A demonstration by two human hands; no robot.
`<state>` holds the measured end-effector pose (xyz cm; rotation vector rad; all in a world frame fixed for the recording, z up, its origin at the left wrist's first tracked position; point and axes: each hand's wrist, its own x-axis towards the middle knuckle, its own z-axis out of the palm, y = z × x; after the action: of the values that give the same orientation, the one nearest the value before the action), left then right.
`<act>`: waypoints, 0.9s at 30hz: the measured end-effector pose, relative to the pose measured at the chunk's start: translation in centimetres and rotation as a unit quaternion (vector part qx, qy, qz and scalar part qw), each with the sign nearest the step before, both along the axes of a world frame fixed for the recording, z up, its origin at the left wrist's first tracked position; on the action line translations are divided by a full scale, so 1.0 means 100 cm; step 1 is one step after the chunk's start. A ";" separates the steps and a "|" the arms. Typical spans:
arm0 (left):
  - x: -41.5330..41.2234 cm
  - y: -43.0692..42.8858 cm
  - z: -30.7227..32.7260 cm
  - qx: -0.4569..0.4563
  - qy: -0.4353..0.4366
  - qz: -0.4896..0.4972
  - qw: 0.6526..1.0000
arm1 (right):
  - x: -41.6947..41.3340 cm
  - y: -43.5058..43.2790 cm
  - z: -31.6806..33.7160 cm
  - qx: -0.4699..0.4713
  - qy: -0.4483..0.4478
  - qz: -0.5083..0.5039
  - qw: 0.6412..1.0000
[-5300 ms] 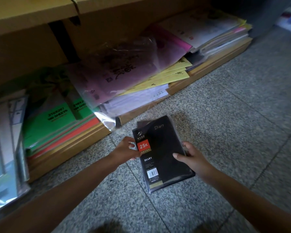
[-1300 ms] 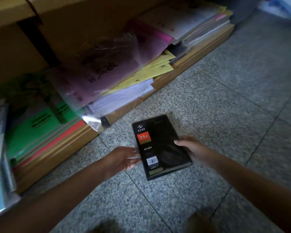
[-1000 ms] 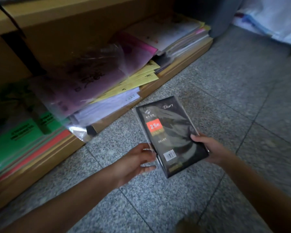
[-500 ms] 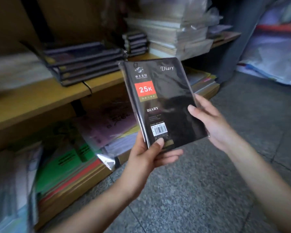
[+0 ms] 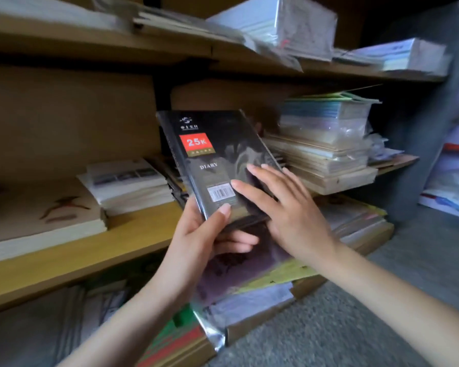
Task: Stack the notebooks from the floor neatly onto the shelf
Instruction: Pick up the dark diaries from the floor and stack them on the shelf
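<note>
- The left hand [image 5: 196,234] grips the black notebook [image 5: 217,154] at its lower edge. The thumb presses the front cover just below the barcode and the fingers curl behind it.
- The right hand [image 5: 289,210] lies flat on the lower right part of the cover, fingers straight and slightly spread, pinching nothing.
- The notebook is plastic-wrapped, with a red "25K" label and the word DIARY. It is held tilted at the centre of the frame, in front of the middle shelf [image 5: 96,250] and clear of the floor [image 5: 355,327].
- On that shelf, a stack of white booklets [image 5: 127,184] lies left of the notebook, and a taller pile of wrapped stationery [image 5: 326,144] lies to its right.
- The upper shelf [image 5: 90,46] runs across the top of the frame, carrying blurred packs.
- Below the hands, purple, yellow and green sheets in clear sleeves [image 5: 223,274] lie on the lowest level.
</note>
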<state>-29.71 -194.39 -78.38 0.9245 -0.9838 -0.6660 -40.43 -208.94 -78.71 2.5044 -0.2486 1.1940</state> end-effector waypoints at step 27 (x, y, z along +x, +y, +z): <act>0.124 -0.085 0.038 0.417 -0.312 0.310 0.795 | 0.157 -0.086 0.040 0.357 0.144 0.085 0.919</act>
<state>-17.35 -202.88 -74.56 2.2457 -0.8436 -0.1795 -24.72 -217.54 -74.76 3.3549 -0.4658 0.8673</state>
